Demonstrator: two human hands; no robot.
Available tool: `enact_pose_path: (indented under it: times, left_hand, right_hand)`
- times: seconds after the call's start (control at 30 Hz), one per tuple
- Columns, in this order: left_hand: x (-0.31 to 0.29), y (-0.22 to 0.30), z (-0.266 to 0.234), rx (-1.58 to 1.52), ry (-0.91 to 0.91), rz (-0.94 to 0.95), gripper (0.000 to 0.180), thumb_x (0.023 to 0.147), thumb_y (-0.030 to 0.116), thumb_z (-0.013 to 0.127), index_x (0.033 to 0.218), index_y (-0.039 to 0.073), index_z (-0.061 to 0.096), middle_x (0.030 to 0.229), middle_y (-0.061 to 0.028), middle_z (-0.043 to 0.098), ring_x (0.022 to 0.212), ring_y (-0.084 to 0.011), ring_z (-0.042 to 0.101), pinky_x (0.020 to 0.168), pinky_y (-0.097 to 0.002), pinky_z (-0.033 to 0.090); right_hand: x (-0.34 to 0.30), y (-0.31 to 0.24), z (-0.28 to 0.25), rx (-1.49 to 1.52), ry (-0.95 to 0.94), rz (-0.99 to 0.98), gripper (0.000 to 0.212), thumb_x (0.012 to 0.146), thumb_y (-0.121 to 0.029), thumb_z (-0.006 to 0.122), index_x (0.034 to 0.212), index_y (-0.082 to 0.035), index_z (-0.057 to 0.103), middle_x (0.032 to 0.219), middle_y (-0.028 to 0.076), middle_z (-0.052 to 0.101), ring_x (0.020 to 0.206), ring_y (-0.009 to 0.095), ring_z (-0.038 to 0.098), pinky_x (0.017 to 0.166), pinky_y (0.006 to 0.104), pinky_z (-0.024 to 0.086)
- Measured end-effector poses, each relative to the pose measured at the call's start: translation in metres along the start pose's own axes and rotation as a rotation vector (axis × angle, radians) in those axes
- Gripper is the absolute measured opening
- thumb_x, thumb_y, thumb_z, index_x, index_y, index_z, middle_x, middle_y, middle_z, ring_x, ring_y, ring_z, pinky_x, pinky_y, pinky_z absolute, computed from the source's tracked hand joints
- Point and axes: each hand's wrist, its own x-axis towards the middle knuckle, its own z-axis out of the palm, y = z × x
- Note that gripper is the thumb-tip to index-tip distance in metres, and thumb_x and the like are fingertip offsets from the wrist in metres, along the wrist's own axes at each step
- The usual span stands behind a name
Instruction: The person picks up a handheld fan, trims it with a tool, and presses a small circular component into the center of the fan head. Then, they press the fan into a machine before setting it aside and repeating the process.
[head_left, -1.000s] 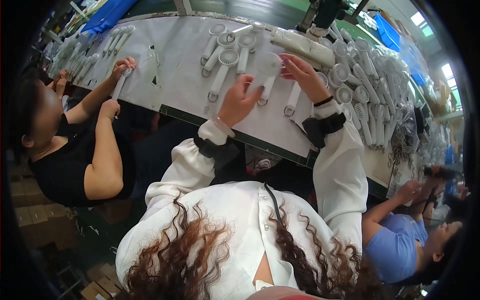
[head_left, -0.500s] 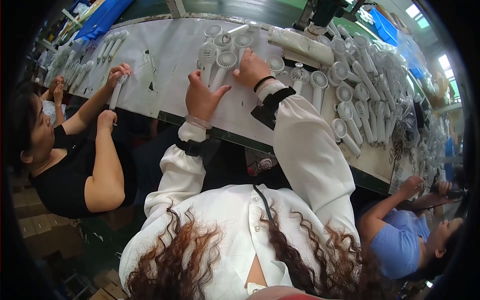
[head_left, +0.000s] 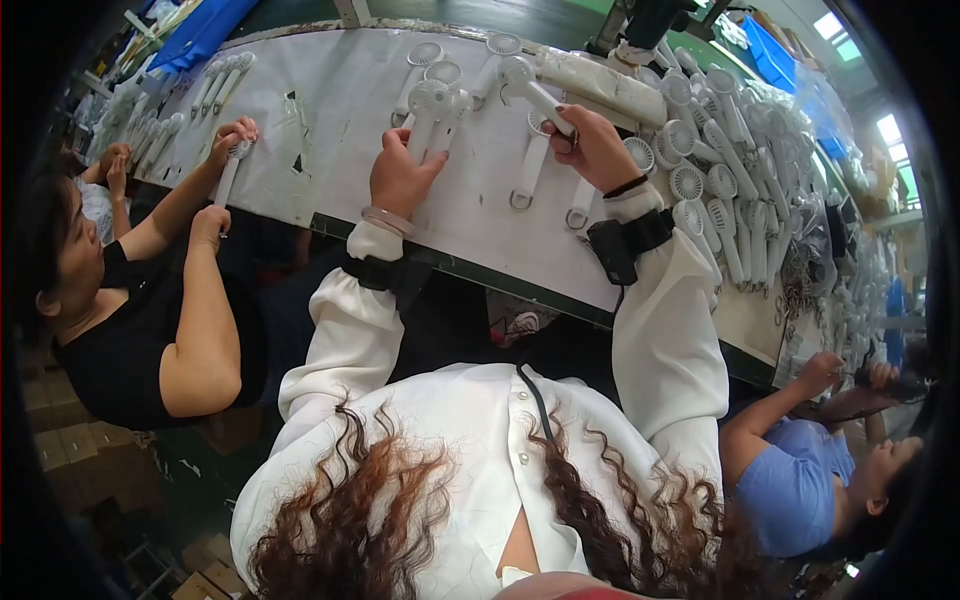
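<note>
My left hand (head_left: 402,178) is closed round the handles of a few white handheld fans (head_left: 432,100) bunched together, their round grilles pointing away from me. In my right hand (head_left: 596,150) is another handheld fan (head_left: 547,104), gripped at the handle end and tilted, its head toward the left. Below that one lies a fan (head_left: 530,172) with a metal loop at its near end. One more fan (head_left: 580,203) lies beside it, its upper part hidden by my right hand. Behind the bunch rest two further fans, one at the left (head_left: 410,85) and one at the right (head_left: 490,75).
Many white fans (head_left: 730,190) are heaped on the right of the table. A long wrapped bundle (head_left: 600,90) lies behind my right hand. At the left, a person in black (head_left: 150,330) holds a fan; a person in blue (head_left: 795,485) sits at the right.
My left hand has closed on the bunch of fans. My right hand has moved right, away from the bunch, and now holds a fan. Fans near it lie in a different arrangement.
</note>
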Motion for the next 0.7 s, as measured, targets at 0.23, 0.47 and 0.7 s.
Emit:
enact_pose_path:
  times: [0.23, 0.47, 0.7]
  left_hand:
    - [0.005, 0.001, 0.0, -0.253, -0.072, -0.039, 0.06, 0.074, 0.035, 0.076, 0.113, -0.002, 0.048, 0.103, -0.0182, 0.065, 0.089, -0.0332, 0.065, 0.078, -0.0386, 0.052]
    - [-0.002, 0.018, 0.01, 0.383, 0.061, 0.185, 0.047, 0.073, 0.026, 0.075, 0.11, 0.007, 0.054, 0.097, -0.0145, 0.062, 0.089, -0.032, 0.063, 0.073, -0.0396, 0.053]
    - [-0.015, 0.04, 0.015, 0.526, 0.149, 0.493, 0.038, 0.076, 0.026, 0.073, 0.109, 0.013, 0.06, 0.106, -0.0138, 0.057, 0.098, -0.0304, 0.058, 0.067, -0.0396, 0.052]
  right_hand:
    - [-0.003, 0.003, -0.022, 0.302, -0.065, 0.081, 0.023, 0.092, -0.018, 0.046, 0.104, 0.002, 0.046, 0.084, 0.008, 0.053, 0.063, 0.011, 0.041, 0.055, 0.0242, 0.036]
    - [-0.006, 0.008, -0.017, 0.323, 0.061, 0.108, 0.021, 0.094, -0.018, 0.045, 0.106, -0.001, 0.044, 0.085, 0.006, 0.052, 0.06, 0.007, 0.039, 0.047, 0.0185, 0.031]
    - [-0.007, 0.002, -0.013, 0.274, 0.054, 0.113, 0.021, 0.094, -0.019, 0.045, 0.105, -0.001, 0.045, 0.085, 0.005, 0.052, 0.059, 0.007, 0.039, 0.048, 0.0191, 0.032]
